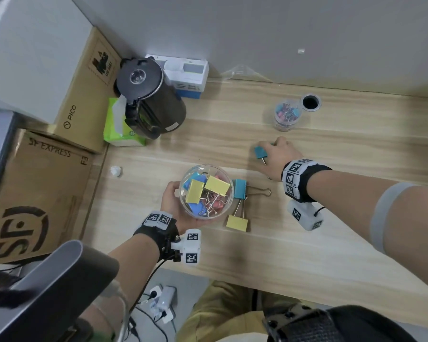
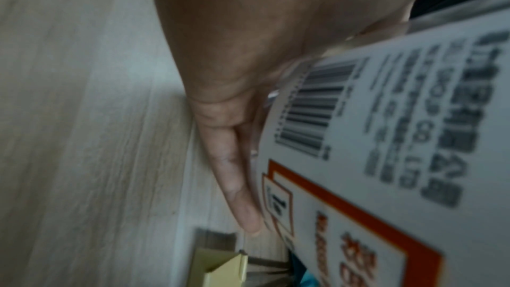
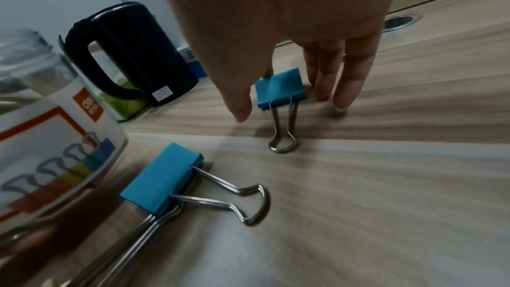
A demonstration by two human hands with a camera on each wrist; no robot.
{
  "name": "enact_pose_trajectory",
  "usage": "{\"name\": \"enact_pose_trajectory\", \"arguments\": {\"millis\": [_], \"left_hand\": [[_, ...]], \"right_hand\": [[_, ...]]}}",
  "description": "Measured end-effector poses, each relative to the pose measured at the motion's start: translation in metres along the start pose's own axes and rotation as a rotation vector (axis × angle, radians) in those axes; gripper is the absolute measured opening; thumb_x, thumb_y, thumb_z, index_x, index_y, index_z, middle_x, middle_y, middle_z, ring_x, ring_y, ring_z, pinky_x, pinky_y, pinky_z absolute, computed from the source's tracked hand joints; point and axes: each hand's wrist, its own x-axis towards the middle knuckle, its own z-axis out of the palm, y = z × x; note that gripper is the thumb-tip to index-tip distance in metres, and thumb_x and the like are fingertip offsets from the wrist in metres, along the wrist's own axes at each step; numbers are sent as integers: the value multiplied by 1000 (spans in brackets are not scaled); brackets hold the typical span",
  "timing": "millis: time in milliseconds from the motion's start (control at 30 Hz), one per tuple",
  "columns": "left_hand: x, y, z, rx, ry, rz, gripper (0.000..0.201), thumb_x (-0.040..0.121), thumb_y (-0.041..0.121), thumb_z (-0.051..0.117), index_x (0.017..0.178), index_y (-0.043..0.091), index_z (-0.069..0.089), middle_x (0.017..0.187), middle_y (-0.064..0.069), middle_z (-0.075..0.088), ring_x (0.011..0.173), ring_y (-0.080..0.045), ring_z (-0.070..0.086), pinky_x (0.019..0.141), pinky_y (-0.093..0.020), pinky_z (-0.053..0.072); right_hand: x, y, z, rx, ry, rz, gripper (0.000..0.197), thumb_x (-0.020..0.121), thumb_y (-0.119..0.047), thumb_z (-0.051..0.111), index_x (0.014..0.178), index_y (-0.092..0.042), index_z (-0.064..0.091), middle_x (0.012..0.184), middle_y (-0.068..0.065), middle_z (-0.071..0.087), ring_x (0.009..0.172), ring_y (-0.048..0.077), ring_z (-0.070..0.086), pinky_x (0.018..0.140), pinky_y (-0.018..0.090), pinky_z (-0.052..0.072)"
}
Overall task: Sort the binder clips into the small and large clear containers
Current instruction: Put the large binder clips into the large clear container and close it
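Left hand (image 1: pixel 173 201) wraps jar (image 1: pixel 206 191). Right hand (image 1: pixel 281 156), fingers spread, straddles teal clip (image 3: pixel 280 86): probably light, stiff, slick steel; best pinched across painted body.

I see even, soft indoor light on the counter (image 1: pixel 331 243), with faint shadows beside each clip. My head view bends strongly at its edges. The left wrist view is dim and blurred, its label (image 2: pixel 386 139) smeared; the right wrist view streaks toward its borders.
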Motion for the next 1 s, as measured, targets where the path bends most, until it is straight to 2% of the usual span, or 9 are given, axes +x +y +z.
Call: {"name": "enact_pose_trajectory", "arguments": {"millis": [133, 200, 300, 367, 467, 600, 767, 900, 1000], "left_hand": [[6, 10, -3, 9, 42, 24, 65, 84, 52, 46, 127, 8, 65, 112, -24, 73, 112, -44, 61, 91, -55, 53], [9, 14, -3, 18, 49, 31, 68, 82, 51, 47, 134, 9, 63, 122, -24, 70, 118, -45, 60, 92, -56, 52], [11, 17, 0, 31, 36, 38, 66, 87, 49, 42, 136, 10, 61, 129, -23, 67, 120, -44, 60, 89, -55, 54], [10, 18, 4, 29, 28, 33, 65, 88, 49, 41, 135, 10, 62, 130, -23, 66, 121, -44, 59, 88, -55, 55], [12, 21, 5, 20, 20, 22, 67, 87, 50, 42, 137, 10, 61, 133, -22, 65, 128, -43, 56, 92, -56, 53], [14, 21, 3, -4, 11, 23, 66, 87, 51, 42, 136, 11, 61, 131, -24, 66, 129, -44, 55, 92, -60, 52], [12, 16, 3, -24, -4, 19, 67, 87, 52, 42, 135, 10, 61, 128, -24, 67, 123, -44, 58, 86, -61, 56], [9, 12, 2, -22, -6, 16, 73, 79, 51, 49, 139, 11, 59, 134, -23, 64, 129, -44, 54, 89, -62, 54], [5, 10, 4, -3, 1, 22, 71, 82, 51, 46, 139, 10, 59, 135, -23, 63, 129, -44, 55, 88, -61, 55]], "right_hand": [[-4, -3, 1, -84, -42, -37, 40, 87, -34, 62, 125, -22, 54, 122, 14, 44, 105, 32, 49, 84, 38, 48], [-8, -4, 1, -90, -49, -49, 37, 83, -28, 64, 118, -19, 56, 118, 14, 44, 101, 32, 49, 81, 37, 48], [-13, -5, -2, 68, -41, -61, 50, 74, -31, 73, 118, -18, 54, 118, 12, 42, 104, 29, 46, 85, 37, 49], [-15, -10, -7, 164, -70, -148, 56, 70, -35, 77, 119, -19, 53, 112, 7, 45, 104, 24, 44, 86, 35, 47], [-19, -25, -11, 131, -147, -314, 47, 71, -33, 75, 111, -19, 55, 102, 2, 52, 98, 23, 49, 80, 34, 46], [-26, -39, 0, 140, -216, -391, 41, 74, -25, 72, 109, -13, 53, 105, 4, 50, 92, 26, 55, 77, 36, 49], [-29, -48, 21, 34, -174, -355, 69, 67, -50, 76, 119, -13, 49, 112, 5, 53, 96, 25, 58, 80, 39, 54], [-30, -43, 27, -58, -172, -288, 54, 73, -43, 73, 113, -13, 52, 111, 6, 56, 96, 27, 60, 73, 37, 54], [-33, -37, 19, -52, -132, -254, 52, 74, -45, 70, 112, -14, 54, 109, 6, 57, 93, 28, 61, 68, 34, 52]]}}
